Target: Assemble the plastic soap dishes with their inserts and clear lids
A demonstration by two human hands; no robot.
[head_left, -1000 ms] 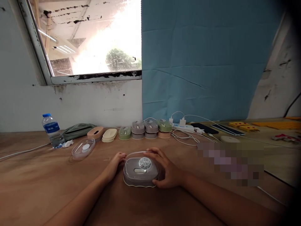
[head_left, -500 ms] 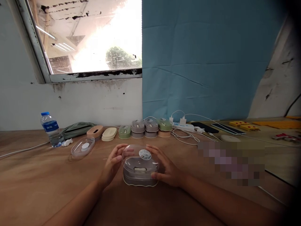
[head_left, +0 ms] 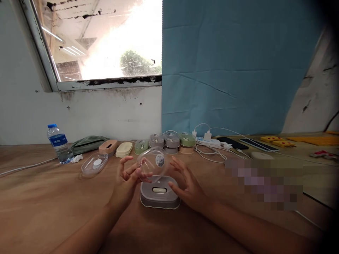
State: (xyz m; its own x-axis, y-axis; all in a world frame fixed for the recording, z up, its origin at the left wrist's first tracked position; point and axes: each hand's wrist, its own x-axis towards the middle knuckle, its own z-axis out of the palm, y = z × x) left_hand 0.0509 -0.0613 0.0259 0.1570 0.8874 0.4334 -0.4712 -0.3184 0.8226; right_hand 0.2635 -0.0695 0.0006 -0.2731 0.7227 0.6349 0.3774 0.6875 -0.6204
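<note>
A clear plastic lid with a round printed sticker is tilted up in the air, and my left hand grips its left edge between thumb and fingers. Below it on the table sits a grey oval box, whose grey top has a slot with a pale piece inside. My right hand is open, fingers apart, at the right side of the box. Its thumb is close to the box's top; whether it touches I cannot tell.
Another clear lid lies at the left near a water bottle and a green pouch. Along the back stand a peach box, cream pieces, a green box and stacked boxes. Cables and phones lie at right.
The clear lid has come up off the grey box and tilted, held in my left hand. My right hand has let go of it and its fingers have spread.
</note>
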